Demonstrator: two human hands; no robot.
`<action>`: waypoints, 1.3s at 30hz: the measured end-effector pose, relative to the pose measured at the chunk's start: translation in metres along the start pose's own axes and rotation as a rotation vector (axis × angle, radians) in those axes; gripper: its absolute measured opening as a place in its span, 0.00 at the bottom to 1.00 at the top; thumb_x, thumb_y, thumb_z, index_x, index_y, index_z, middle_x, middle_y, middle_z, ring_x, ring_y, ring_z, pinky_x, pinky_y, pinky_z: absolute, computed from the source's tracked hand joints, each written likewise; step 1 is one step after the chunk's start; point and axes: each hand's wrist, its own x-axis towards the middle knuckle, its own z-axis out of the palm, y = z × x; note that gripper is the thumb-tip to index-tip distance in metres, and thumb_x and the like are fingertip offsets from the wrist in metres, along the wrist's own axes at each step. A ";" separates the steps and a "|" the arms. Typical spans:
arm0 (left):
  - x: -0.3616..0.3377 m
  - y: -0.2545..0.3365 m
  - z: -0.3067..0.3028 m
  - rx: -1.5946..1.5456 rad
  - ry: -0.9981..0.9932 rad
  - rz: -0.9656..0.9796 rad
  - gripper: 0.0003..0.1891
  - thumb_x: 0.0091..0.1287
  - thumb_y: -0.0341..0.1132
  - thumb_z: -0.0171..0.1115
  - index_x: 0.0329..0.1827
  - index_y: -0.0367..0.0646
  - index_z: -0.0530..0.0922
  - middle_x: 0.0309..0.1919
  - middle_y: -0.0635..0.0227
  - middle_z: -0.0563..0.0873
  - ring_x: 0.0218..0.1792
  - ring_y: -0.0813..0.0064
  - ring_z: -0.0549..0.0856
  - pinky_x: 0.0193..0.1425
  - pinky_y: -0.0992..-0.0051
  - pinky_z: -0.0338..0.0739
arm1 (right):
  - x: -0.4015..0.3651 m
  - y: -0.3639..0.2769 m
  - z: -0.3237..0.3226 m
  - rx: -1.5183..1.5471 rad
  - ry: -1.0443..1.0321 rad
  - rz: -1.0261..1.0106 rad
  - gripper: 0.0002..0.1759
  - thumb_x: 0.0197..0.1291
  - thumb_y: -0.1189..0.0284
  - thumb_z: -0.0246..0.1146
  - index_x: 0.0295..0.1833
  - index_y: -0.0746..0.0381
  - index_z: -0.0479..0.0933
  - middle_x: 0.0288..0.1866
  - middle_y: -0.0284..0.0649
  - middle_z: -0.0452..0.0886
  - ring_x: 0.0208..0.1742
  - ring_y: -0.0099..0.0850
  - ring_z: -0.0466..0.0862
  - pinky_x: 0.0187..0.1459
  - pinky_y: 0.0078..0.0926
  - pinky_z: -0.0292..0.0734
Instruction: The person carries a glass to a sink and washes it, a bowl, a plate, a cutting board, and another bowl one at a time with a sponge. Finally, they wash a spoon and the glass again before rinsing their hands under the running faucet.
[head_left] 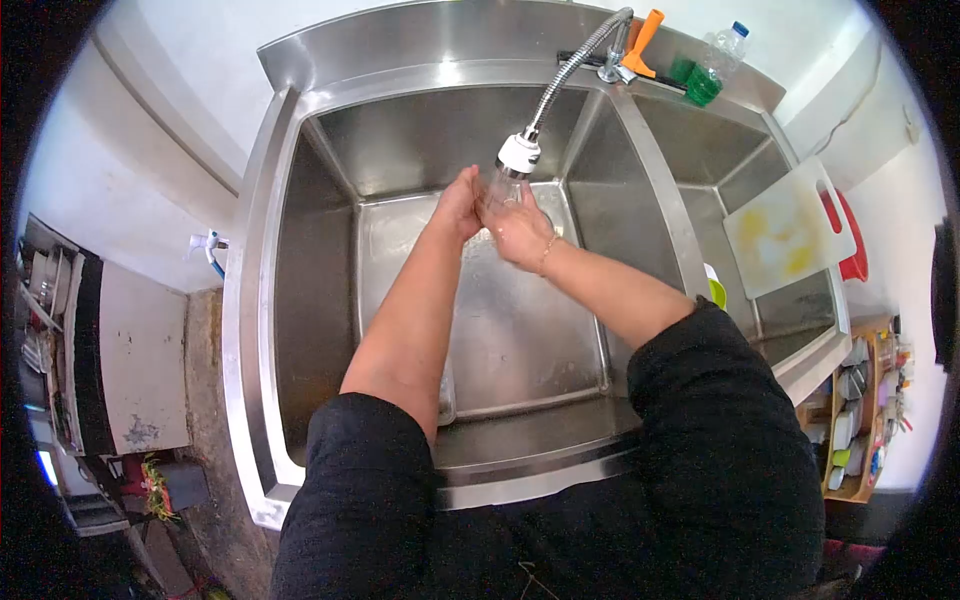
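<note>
Both my hands are under the white tap head [519, 154] in the large sink basin, where clear water [503, 190] falls between them. My left hand [460, 205] is raised on the left of the stream, its fingers stretched upward and held loosely. Close against it, my right hand [520, 236] is cupped with its thumb up and its back toward me; a thin bracelet [548, 254] circles that wrist. The right fingertips are partly hidden behind the hand and the water. No solid object shows clearly in either hand.
A flexible metal hose [575, 62] feeds the tap head. An orange-handled tool [644, 42] and a bottle of green liquid [714, 70] stand on the back ledge. A stained white cutting board [785, 232] leans over the smaller basin [668, 125]. At right is a wooden rack [862, 420].
</note>
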 end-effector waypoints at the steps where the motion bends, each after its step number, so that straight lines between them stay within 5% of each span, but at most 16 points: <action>1: -0.006 -0.002 0.000 0.019 0.005 0.014 0.22 0.68 0.50 0.50 0.53 0.39 0.69 0.47 0.56 0.79 0.46 0.59 0.80 0.53 0.59 0.74 | -0.002 0.003 -0.003 -0.127 -0.105 -0.083 0.16 0.54 0.71 0.52 0.47 0.66 0.74 0.45 0.52 0.79 0.47 0.49 0.78 0.52 0.45 0.69; 2: -0.012 -0.001 0.000 0.038 0.011 0.034 0.22 0.69 0.49 0.48 0.52 0.39 0.68 0.45 0.57 0.79 0.43 0.60 0.80 0.51 0.59 0.75 | -0.004 0.006 -0.005 -0.245 -0.200 -0.179 0.16 0.55 0.71 0.52 0.47 0.67 0.74 0.43 0.53 0.80 0.45 0.51 0.79 0.51 0.44 0.71; 5: 0.004 -0.007 -0.005 0.032 0.059 0.110 0.22 0.71 0.50 0.45 0.53 0.38 0.67 0.46 0.56 0.78 0.42 0.59 0.81 0.50 0.58 0.76 | 0.031 -0.034 -0.029 0.527 -0.456 0.760 0.20 0.53 0.73 0.52 0.54 0.61 0.73 0.52 0.43 0.79 0.53 0.38 0.78 0.64 0.59 0.52; 6: 0.000 -0.003 -0.004 0.052 0.057 0.076 0.23 0.71 0.50 0.45 0.54 0.37 0.67 0.46 0.56 0.78 0.42 0.59 0.81 0.50 0.58 0.76 | 0.029 -0.032 -0.021 0.700 -0.304 0.787 0.19 0.53 0.73 0.53 0.51 0.59 0.76 0.53 0.42 0.78 0.54 0.37 0.77 0.64 0.59 0.51; 8: -0.010 0.005 0.003 -0.082 0.047 0.057 0.23 0.71 0.50 0.45 0.53 0.38 0.69 0.46 0.58 0.79 0.43 0.60 0.81 0.48 0.59 0.77 | 0.009 -0.027 -0.018 0.112 0.016 0.162 0.15 0.53 0.70 0.54 0.45 0.63 0.77 0.46 0.47 0.80 0.49 0.43 0.79 0.57 0.48 0.64; 11: 0.011 -0.007 -0.021 0.116 0.108 0.021 0.22 0.70 0.50 0.48 0.52 0.38 0.70 0.45 0.55 0.79 0.44 0.57 0.81 0.51 0.57 0.76 | 0.003 -0.015 -0.019 0.096 -0.151 0.095 0.15 0.54 0.70 0.55 0.45 0.66 0.76 0.40 0.48 0.81 0.46 0.45 0.80 0.53 0.47 0.66; 14: 0.017 -0.013 -0.028 0.057 0.082 0.034 0.19 0.70 0.46 0.47 0.51 0.39 0.71 0.45 0.56 0.80 0.42 0.57 0.82 0.49 0.57 0.77 | 0.019 -0.024 0.005 1.053 -0.290 0.879 0.18 0.56 0.72 0.54 0.53 0.62 0.72 0.41 0.47 0.80 0.50 0.37 0.80 0.59 0.58 0.55; 18: 0.008 -0.006 -0.019 -0.017 -0.063 0.009 0.16 0.69 0.43 0.48 0.50 0.39 0.71 0.41 0.59 0.80 0.40 0.61 0.82 0.43 0.59 0.79 | -0.003 -0.021 -0.020 -0.249 0.002 -0.173 0.10 0.53 0.74 0.54 0.40 0.63 0.78 0.36 0.45 0.82 0.42 0.42 0.81 0.49 0.42 0.71; 21: -0.010 -0.006 -0.009 0.166 0.059 -0.048 0.19 0.70 0.46 0.45 0.54 0.42 0.70 0.48 0.59 0.78 0.44 0.61 0.80 0.41 0.59 0.78 | -0.003 -0.017 -0.010 -0.249 -0.266 0.034 0.10 0.55 0.70 0.59 0.40 0.63 0.77 0.32 0.38 0.82 0.37 0.34 0.83 0.42 0.38 0.75; 24: 0.001 -0.020 -0.031 0.292 0.011 -0.019 0.19 0.69 0.47 0.46 0.51 0.42 0.72 0.41 0.60 0.80 0.42 0.60 0.81 0.42 0.59 0.79 | 0.025 -0.007 -0.035 0.936 -0.509 0.596 0.16 0.55 0.61 0.63 0.41 0.63 0.76 0.28 0.37 0.79 0.23 0.29 0.79 0.23 0.28 0.72; 28: -0.059 0.004 0.021 0.285 -0.160 -0.319 0.20 0.67 0.49 0.49 0.48 0.42 0.74 0.38 0.61 0.81 0.40 0.62 0.82 0.41 0.63 0.80 | 0.026 0.020 -0.028 1.393 -0.322 1.289 0.18 0.51 0.58 0.68 0.38 0.62 0.79 0.29 0.36 0.81 0.22 0.30 0.80 0.21 0.25 0.73; 31: -0.026 -0.012 0.012 0.094 -0.224 -0.121 0.21 0.66 0.52 0.49 0.48 0.43 0.74 0.39 0.61 0.82 0.40 0.62 0.82 0.45 0.61 0.78 | 0.034 0.008 -0.026 1.238 -0.042 1.227 0.14 0.58 0.63 0.60 0.32 0.65 0.78 0.21 0.36 0.76 0.14 0.28 0.74 0.11 0.29 0.63; 35: -0.005 -0.024 0.010 -0.057 0.247 0.107 0.16 0.63 0.47 0.50 0.44 0.45 0.74 0.38 0.62 0.81 0.38 0.65 0.82 0.37 0.59 0.79 | 0.045 -0.006 0.002 0.383 -0.033 0.829 0.20 0.64 0.61 0.50 0.39 0.69 0.77 0.37 0.54 0.81 0.39 0.52 0.81 0.40 0.45 0.75; 36: 0.009 -0.026 -0.008 -0.151 0.061 0.129 0.16 0.62 0.46 0.50 0.45 0.44 0.73 0.39 0.61 0.81 0.39 0.64 0.81 0.39 0.57 0.78 | 0.048 -0.002 0.028 0.281 -0.250 0.625 0.19 0.64 0.62 0.49 0.44 0.65 0.77 0.42 0.58 0.79 0.48 0.55 0.76 0.51 0.46 0.69; 38: 0.033 -0.029 -0.051 -0.341 -0.308 0.171 0.17 0.61 0.45 0.51 0.47 0.44 0.71 0.43 0.59 0.79 0.43 0.61 0.80 0.43 0.54 0.77 | 0.040 -0.048 -0.011 0.323 0.064 0.517 0.17 0.63 0.63 0.50 0.46 0.64 0.76 0.42 0.58 0.79 0.47 0.52 0.77 0.50 0.47 0.70; 39: 0.025 -0.029 -0.045 -0.312 -0.180 0.122 0.17 0.62 0.46 0.50 0.47 0.44 0.71 0.43 0.58 0.79 0.44 0.61 0.80 0.44 0.52 0.76 | 0.036 -0.066 -0.025 0.346 0.222 0.460 0.17 0.62 0.64 0.51 0.47 0.64 0.76 0.41 0.58 0.79 0.47 0.51 0.78 0.49 0.48 0.70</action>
